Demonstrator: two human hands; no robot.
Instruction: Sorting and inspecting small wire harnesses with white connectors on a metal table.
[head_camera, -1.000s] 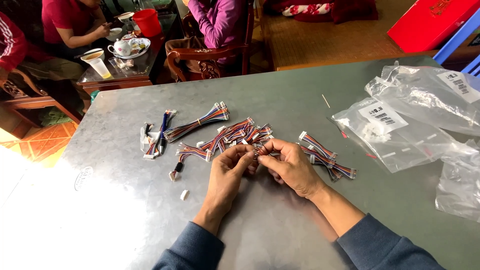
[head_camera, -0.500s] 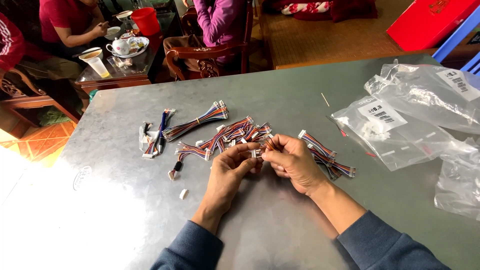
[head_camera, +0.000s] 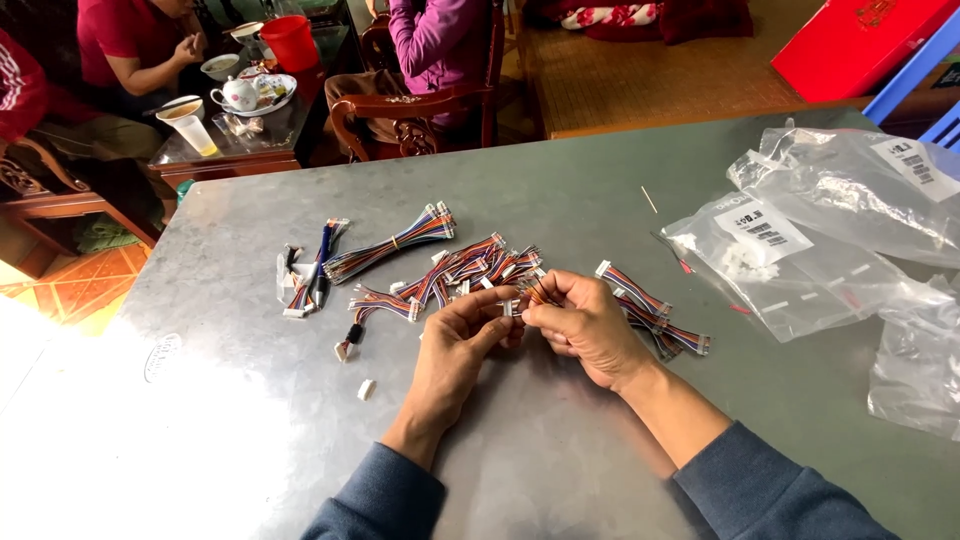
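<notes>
Wire harness (head_camera: 533, 291), short and multicoloured with a small white connector (head_camera: 508, 307), sits pinched between both hands over the middle of the grey bench (head_camera: 560, 190). Left hand (head_camera: 455, 345) grips the connector end, right hand (head_camera: 585, 325) clenches the wires. Loose harness pile (head_camera: 470, 265) just beyond the fingers, more harnesses (head_camera: 655, 315) right of the right hand. Clear plastic bags (head_camera: 800, 250) far right.
</notes>
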